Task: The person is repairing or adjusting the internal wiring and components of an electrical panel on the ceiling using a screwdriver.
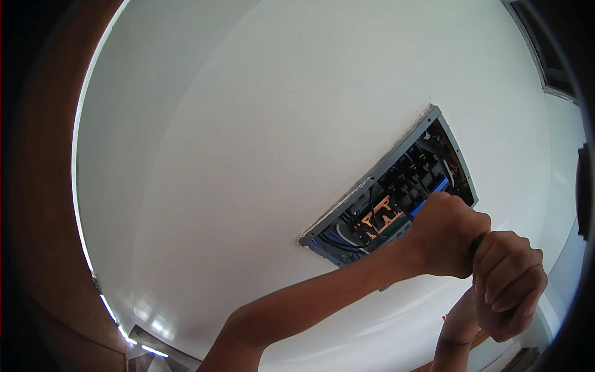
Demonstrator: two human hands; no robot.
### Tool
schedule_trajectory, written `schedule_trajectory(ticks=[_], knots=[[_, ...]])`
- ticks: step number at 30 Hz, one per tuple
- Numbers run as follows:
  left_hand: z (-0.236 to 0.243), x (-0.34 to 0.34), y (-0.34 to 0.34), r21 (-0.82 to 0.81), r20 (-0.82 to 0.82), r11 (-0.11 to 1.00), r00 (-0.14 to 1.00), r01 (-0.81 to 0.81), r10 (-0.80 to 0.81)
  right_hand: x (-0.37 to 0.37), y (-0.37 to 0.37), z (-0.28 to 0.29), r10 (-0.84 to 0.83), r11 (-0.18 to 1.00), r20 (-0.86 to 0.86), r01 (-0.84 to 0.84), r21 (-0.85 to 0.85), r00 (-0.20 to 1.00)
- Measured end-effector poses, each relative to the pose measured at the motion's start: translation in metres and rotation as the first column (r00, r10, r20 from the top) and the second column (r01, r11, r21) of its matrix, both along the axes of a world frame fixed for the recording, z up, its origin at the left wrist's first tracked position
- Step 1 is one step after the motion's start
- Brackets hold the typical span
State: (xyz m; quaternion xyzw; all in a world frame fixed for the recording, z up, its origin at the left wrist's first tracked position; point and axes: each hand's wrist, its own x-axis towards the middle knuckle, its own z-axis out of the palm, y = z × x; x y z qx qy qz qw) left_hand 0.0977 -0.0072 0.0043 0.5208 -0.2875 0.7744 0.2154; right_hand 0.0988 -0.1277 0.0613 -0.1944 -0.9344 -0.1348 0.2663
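Observation:
My left hand (449, 232) is closed in a fist in front of the lower right part of an open electrical panel (406, 149). Just right of it and a little lower, my right hand (511, 282) is closed too, its knuckles near the left hand. A small dark piece (476, 243) shows between the two fists; its kind is hidden by the fingers. Inside the panel's grey metal frame are black breaker parts (412, 177), an orange-copper bracket (381, 217), a blue strip (440, 185) partly behind my left hand, and several wires (341, 239).
A wide white wall (248, 155) surrounds the panel, with rough plaster along the frame's edge. A dark framed opening (545, 49) is at the upper right. Brown wood (49, 186) runs down the left side, and a bright light strip (155, 351) shows at the lower left.

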Motion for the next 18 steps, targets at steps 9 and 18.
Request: schedule_trajectory(ticks=[9,18], knots=[[0.005,0.006,-0.022,-0.214,0.261,0.977,0.963,-0.016,0.073,0.009,-0.01,0.045,-0.102,0.982,0.184,0.128,-0.138,0.978],[0.014,-0.007,-0.013,-0.132,0.133,0.991,0.991,-0.009,0.027,0.007,-0.008,0.022,-0.069,0.987,0.024,0.071,-0.146,0.997]])
